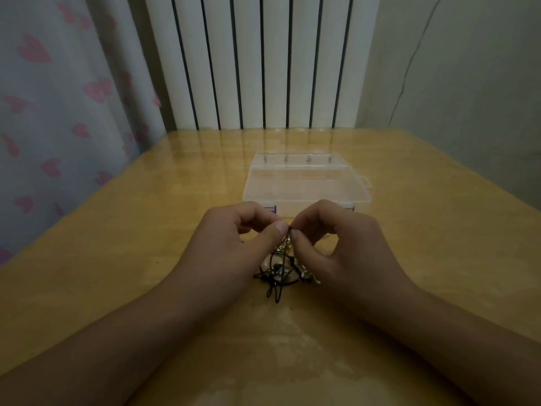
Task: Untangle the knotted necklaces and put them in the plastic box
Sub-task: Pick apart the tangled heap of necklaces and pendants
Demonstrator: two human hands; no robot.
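The left hand [234, 238] and the right hand [336, 244] meet fingertip to fingertip just above the table [117, 259], each with thumb and forefinger closed in a pinch on the same black cord [288, 238] at a small knot, the other fingers curled in. The step in hand looks like picking that knot loose. To do it well, the person would best keep the pinches close on either side of the knot and work it open with small rolling pushes toward its middle rather than pulling the ends apart, which would likely cinch it tighter. Lifting the cord a little would let the hanging weight show which strand crosses which. The light is dim, so the fine strands are hard to tell apart.

The tangle [281, 273] of necklaces lies on the table at 6 o'clock from the fingertips, between the two wrists, with black loops trailing toward the person and pale metal pieces showing at its 3 o'clock edge, partly under the right hand. The cord rises from it to the pinch. The box [304, 183], clear plastic with its lid apparently shut, sits at 12 o'clock from the hands, just beyond the knuckles, with no necklace visible inside.
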